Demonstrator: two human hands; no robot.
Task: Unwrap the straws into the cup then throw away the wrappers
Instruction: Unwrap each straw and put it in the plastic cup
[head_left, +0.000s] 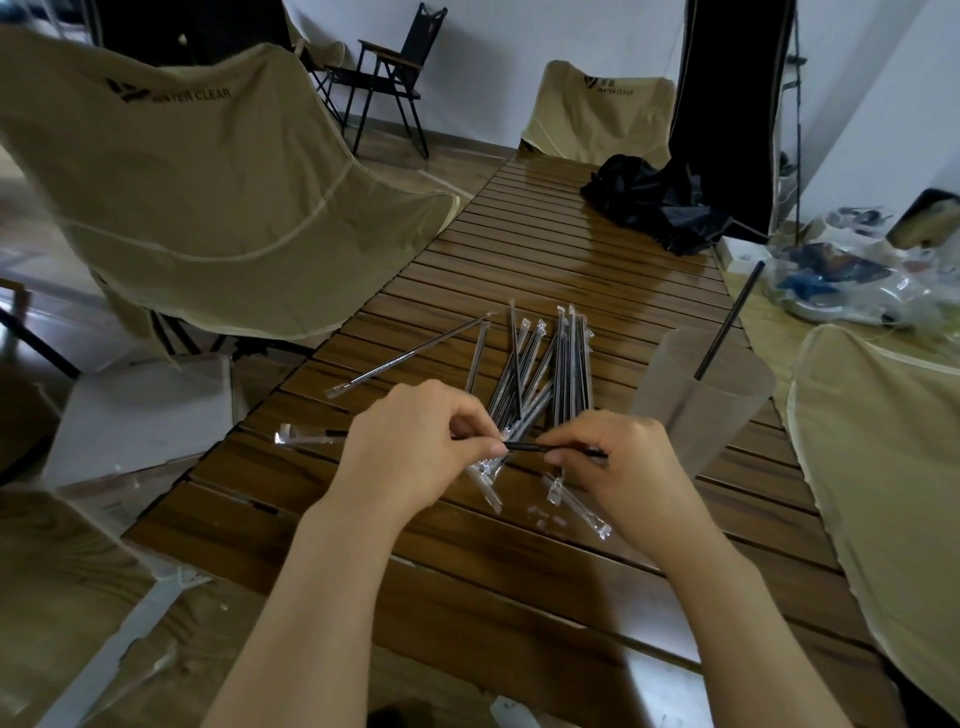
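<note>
- My left hand pinches the wrapped part of a black straw, with its clear wrapper trailing out to the left.
- My right hand grips the bared end of that straw, fingers curled round it.
- Just beyond my hands, a pile of wrapped straws lies on the slatted wooden table.
- The frosted cup stands to the right of the pile, holding one unwrapped straw.
- Empty wrappers lie near my right wrist.
</note>
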